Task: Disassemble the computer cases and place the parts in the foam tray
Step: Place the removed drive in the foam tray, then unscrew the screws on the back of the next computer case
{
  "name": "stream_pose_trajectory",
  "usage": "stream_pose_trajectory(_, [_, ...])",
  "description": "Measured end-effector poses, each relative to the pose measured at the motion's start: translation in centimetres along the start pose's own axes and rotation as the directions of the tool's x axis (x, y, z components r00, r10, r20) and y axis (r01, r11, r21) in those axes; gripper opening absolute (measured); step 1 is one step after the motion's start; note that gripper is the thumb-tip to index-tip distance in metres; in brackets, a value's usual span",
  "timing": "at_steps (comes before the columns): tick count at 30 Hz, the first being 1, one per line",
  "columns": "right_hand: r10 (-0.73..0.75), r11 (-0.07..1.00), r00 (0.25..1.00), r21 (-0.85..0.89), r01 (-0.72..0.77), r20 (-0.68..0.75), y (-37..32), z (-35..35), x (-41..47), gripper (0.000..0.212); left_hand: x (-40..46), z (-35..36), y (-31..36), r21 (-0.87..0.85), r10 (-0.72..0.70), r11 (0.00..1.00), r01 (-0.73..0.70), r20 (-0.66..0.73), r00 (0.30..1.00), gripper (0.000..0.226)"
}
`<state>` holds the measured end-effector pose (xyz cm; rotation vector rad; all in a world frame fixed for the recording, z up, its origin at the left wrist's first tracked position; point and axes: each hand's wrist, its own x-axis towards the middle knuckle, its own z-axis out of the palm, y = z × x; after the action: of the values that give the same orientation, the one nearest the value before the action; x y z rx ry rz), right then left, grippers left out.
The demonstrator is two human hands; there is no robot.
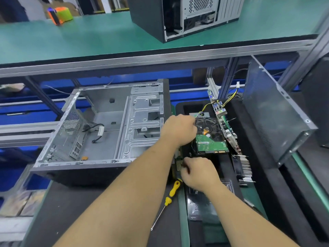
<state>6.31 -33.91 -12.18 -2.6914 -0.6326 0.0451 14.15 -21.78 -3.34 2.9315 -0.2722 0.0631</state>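
Two computer cases are showing: one open case (106, 125) is lying on its side on the lower bench, stripped to bare metal with a loose black cable (95, 130) trailing inside; a second case (185, 15) is standing on the green upper shelf (71, 41), its top cut off by the frame edge.

One black foam tray (233, 168) is sitting just right of the open case. One hard drive (211, 138) is lying in it, circuit side up, with one green board (227, 129) standing on edge beside it and one finned heat sink (244, 168) at the tray's right rim.

Two hands are working over the tray. The left hand (179, 130) is curling at the drive's near corner — whether it is gripping the drive cannot be told. The right hand (199, 172) is pinching a small perforated part (179, 165) at the tray's left edge; most of that part is hidden by the fingers.

One yellow-handled screwdriver (169, 198) is lying on the bench between the forearms. One grey side panel (274, 118) is leaning upright on the right. One orange-and-green object (60, 15) on the shelf is blurring out.
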Motion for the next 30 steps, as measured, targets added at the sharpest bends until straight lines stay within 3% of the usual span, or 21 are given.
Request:
stream_pose_trajectory(4, [-0.231, 0.950, 0.939, -0.147, 0.274, 0.257, -1.3, 1.3, -0.9, 0.030, -0.4, -0.5, 0.2, -0.060, -0.044, 0.997, 0.042, -0.036, 0.998, 0.025])
stream_pose_trajectory(6, [-0.238, 0.930, 0.907, -0.188, 0.316, 0.347, -2.1, 2.0, -1.3, 0.027, -1.2, -0.7, 0.3, -0.003, -0.018, 1.000, 0.018, -0.018, 1.000, 0.025])
stream_pose_trajectory(9, [-0.167, 0.909, 0.889, -0.282, 0.307, 0.427, -3.2, 2.3, -1.9, 0.035, -2.9, -1.0, 0.5, 0.074, 0.071, 0.994, -0.081, 0.133, 0.989, 0.026])
stream_pose_trajectory(11, [-0.093, 0.905, 0.896, -0.339, 0.258, 0.434, -3.9, 2.2, -2.1, 0.039, -4.6, -1.1, 0.3, 0.041, 0.099, 0.994, -0.106, 0.139, 0.985, 0.026])
stream_pose_trajectory(13, [-0.016, 0.906, 0.902, -0.376, 0.197, 0.432, -4.6, 2.2, -2.3, 0.038, -6.9, -1.3, -0.2, -0.010, 0.144, 0.990, -0.143, 0.055, 0.988, 0.025])
stream_pose_trajectory(17, [0.076, 0.846, 0.904, -0.507, 0.164, 0.420, -7.2, 2.3, -3.5, 0.025, -12.2, -1.3, -3.6, -0.077, 0.319, 0.944, -0.322, -0.042, 0.947, 0.033])
stream_pose_trajectory(21, [0.074, 0.838, 0.966, -0.541, 0.075, 0.248, -12.5, 3.9, -6.0, 0.033, -20.1, -0.7, -10.9, 0.006, 0.322, 0.946, -0.324, -0.140, 0.936, 0.050])
stream_pose_trajectory(23, [0.166, 0.902, 0.972, -0.425, -0.081, 0.168, -16.3, 5.5, -7.2, 0.025, -24.5, 0.1, -14.9, 0.101, 0.257, 0.965, -0.242, -0.180, 0.949, 0.053])
stream_pose_trajectory(25, [0.337, 0.930, 0.928, -0.210, -0.302, 0.157, -20.3, 7.5, -8.0, 0.012, -28.6, 0.7, -18.6, 0.135, 0.166, 0.980, -0.143, -0.177, 0.970, 0.055])
stream_pose_trajectory(30, [0.541, 0.823, 0.831, 0.122, -0.554, 0.127, -27.9, 11.7, -9.4, 0.014, -38.1, 3.1, -26.8, 0.048, -0.196, 0.979, 0.200, -0.072, 0.978, 0.050])
